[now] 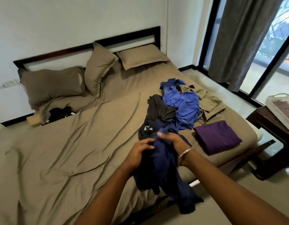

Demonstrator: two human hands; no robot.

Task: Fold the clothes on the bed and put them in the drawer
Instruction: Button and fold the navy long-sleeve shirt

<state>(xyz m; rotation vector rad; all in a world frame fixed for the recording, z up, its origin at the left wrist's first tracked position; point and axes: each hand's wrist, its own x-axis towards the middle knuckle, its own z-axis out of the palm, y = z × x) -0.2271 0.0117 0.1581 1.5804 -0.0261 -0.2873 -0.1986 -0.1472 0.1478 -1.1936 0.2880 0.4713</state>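
Observation:
A crumpled navy blue garment (165, 172) hangs above the near edge of the bed (75, 151). My left hand (139, 153) grips its left side and my right hand (173, 140), with a metal bangle at the wrist, grips its top. Behind them lies a pile of clothes: a dark grey garment (160, 109), a bright blue garment (184, 106) and a khaki garment (208, 101). A folded purple garment (217, 137) lies flat at the bed's right corner. No drawer is in view.
Three taupe pillows (98, 69) lean at the dark headboard (85, 46). Black cables (59, 112) sit in a gap at the left. A dark wooden table (273, 140) with a white basket (281, 108) stands right of the bed, near curtained glass doors (247, 38).

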